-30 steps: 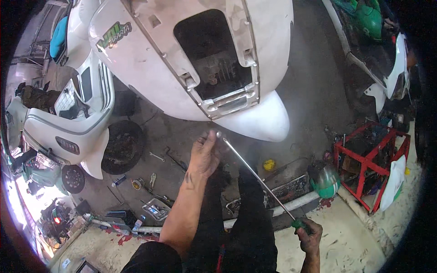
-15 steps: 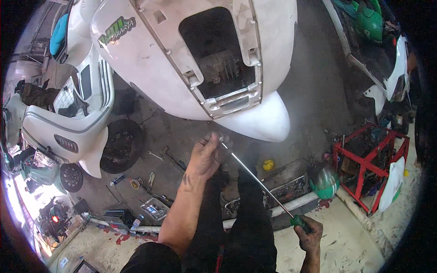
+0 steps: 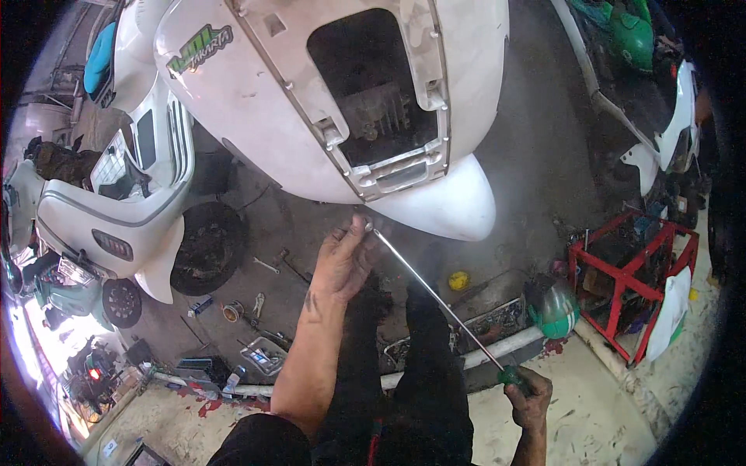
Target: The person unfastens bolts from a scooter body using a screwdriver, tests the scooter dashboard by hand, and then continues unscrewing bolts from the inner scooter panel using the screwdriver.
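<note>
There's room over the floor (image 3: 544,182) right of the white fender (image 3: 454,203); the screwdriver (image 3: 435,295) (long, slanting) and red frame (image 3: 619,273) obstruct nearer in.

Pale piece (image 3: 369,227) by left fingers (image 3: 357,224) too small to identify, green handle (image 3: 509,376) partly hidden, white bodywork (image 3: 256,116) cropped above

The dark grey floor (image 3: 536,194) has a long white edge (image 3: 507,346) near the person. By its left part sits a shiny metal tray (image 3: 255,365). Farther in lie a round yellowish roll (image 3: 232,311), a thin silver metal spanner (image 3: 266,266) and a bright yellow, rounded lump (image 3: 459,280).
</note>
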Tool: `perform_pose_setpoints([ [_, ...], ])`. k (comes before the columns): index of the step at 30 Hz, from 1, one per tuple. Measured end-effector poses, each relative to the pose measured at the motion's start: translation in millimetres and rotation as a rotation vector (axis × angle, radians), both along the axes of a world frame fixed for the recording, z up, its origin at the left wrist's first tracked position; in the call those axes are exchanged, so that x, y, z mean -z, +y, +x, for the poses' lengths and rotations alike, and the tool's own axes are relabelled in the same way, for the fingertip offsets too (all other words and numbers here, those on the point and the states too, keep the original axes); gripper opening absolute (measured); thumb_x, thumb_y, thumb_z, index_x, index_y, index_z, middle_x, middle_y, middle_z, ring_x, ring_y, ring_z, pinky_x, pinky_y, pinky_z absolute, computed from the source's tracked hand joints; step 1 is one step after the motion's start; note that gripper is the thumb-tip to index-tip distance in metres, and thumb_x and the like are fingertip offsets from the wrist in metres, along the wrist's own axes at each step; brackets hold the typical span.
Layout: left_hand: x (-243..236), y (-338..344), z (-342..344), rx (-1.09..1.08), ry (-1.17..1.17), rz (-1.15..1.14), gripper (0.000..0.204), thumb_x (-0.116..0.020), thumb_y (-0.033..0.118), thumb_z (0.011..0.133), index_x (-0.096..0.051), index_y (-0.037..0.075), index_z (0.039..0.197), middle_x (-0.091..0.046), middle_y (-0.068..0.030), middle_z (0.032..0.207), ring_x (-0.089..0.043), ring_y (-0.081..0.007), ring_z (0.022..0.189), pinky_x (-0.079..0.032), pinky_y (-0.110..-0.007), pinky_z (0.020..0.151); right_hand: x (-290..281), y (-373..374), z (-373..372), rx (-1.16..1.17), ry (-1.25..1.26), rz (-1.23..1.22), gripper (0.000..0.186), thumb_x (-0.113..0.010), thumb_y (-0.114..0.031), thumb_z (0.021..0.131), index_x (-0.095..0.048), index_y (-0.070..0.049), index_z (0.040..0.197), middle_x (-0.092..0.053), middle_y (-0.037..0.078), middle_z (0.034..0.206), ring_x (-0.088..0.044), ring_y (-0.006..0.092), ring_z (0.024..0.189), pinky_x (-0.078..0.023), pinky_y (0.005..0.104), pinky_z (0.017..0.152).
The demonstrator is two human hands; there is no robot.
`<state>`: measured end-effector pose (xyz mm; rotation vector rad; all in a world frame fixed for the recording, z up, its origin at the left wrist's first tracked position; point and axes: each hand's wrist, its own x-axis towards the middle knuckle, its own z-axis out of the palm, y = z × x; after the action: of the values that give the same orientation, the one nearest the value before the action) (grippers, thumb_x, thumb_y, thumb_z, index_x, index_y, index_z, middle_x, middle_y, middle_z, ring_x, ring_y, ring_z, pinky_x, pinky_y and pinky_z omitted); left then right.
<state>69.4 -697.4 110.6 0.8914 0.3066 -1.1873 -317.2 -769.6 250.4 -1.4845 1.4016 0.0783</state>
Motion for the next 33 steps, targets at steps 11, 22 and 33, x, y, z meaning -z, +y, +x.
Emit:
perform_pose_setpoints([
  [11,10,8,12,0.177,-0.155,0.129,0.028,-0.068,0.026,0.092,-0.06,0.003,0.108,-0.065,-0.0071,0.104,-0.063,-0.0168,0.091,-0.054,-0.032,0.076,-20,-19,14,0.32,-0.005,0.577,0.047,-0.075,-0.035,0.08,-0.066,0.006,0.102,-0.067,0.011,0.077,-0.059,0.0142,0.058,-0.047,0.0273,0.05],
  [22,-17,-35,-2,-0.045,-0.031,0.071,0.043,-0.067,0.037,0.091,-0.059,0.0,0.112,-0.065,-0.0145,0.104,-0.063,-0.0351,0.105,-0.053,-0.049,0.09,-5,60,61,-0.017,-0.05,-0.009,0.053,-0.07,-0.036,0.086,-0.06,0.005,0.12,-0.068,0.011,0.088,-0.063,0.0186,0.076,-0.052,0.033,0.07],
  [33,-22,-45,9,-0.144,0.027,0.151,0.038,-0.069,0.029,0.091,-0.059,0.0,0.114,-0.063,-0.0125,0.106,-0.064,-0.0304,0.098,-0.054,-0.047,0.084,2,78,98,0.063,-0.098,-0.024,0.052,-0.07,-0.036,0.087,-0.061,0.004,0.119,-0.068,0.015,0.098,-0.063,0.0231,0.09,-0.05,0.0344,0.081],
])
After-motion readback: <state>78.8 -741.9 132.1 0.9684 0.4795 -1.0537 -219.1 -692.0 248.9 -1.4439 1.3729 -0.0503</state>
